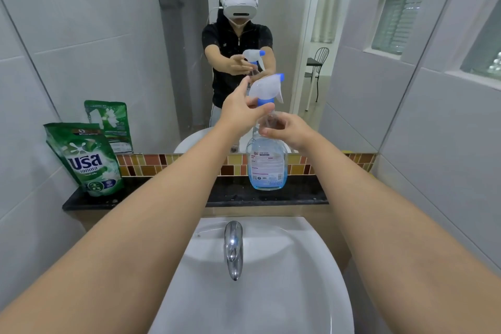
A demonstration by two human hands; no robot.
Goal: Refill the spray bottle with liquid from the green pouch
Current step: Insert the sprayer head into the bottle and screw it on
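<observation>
A clear spray bottle (267,168) with a little blue liquid at its bottom stands upright on the black ledge (162,195) behind the sink. Its white trigger head with a blue collar (267,89) sits on top. My left hand (244,110) grips the blue collar at the base of the head. My right hand (287,129) is wrapped around the bottle's neck just below. The green pouch (86,160) stands upright at the ledge's left end, against the wall, untouched.
A white sink (298,266) with a chrome tap (233,249) lies directly below my arms. A mirror (135,49) above the tiled strip reflects me and the pouch. Tiled walls close in on both sides.
</observation>
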